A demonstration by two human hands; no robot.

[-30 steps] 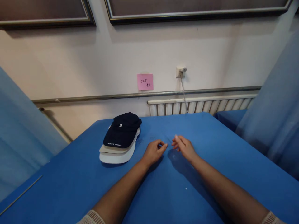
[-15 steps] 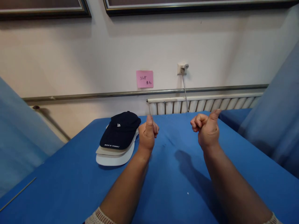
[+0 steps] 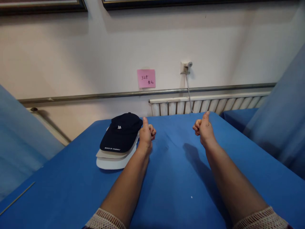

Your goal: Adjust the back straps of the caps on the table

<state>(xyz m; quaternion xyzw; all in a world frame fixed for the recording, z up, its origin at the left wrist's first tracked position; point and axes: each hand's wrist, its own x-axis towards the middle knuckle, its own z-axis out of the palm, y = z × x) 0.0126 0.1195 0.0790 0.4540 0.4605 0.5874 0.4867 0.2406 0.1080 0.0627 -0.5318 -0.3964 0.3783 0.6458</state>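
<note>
My left hand [image 3: 145, 134] is held up in a fist with the thumb pointing upward and nothing in it. It covers the right edge of a navy baseball cap [image 3: 121, 132] with white lettering; whether it touches the cap I cannot tell. Under that cap lie a cream cap [image 3: 111, 154] and a white cap [image 3: 113, 163], stacked with brims toward me. Off to the right, my right hand [image 3: 205, 129] is also a thumb-up fist above the blue table cover [image 3: 171, 178], holding nothing, its shadow falling on the cloth.
A thin stick [image 3: 17, 197] lies at the table's left edge. Behind stand a wall with a metal rail [image 3: 114, 95], a pink note [image 3: 146, 78], a plugged-in socket [image 3: 185, 68] and a radiator [image 3: 207, 105]. Blue curtains [image 3: 19, 140] hang on both sides.
Both hands have shifted a little to the left, still thumbs up, and more of both sleeves shows. The caps stay stacked; the view has tilted slightly.
</note>
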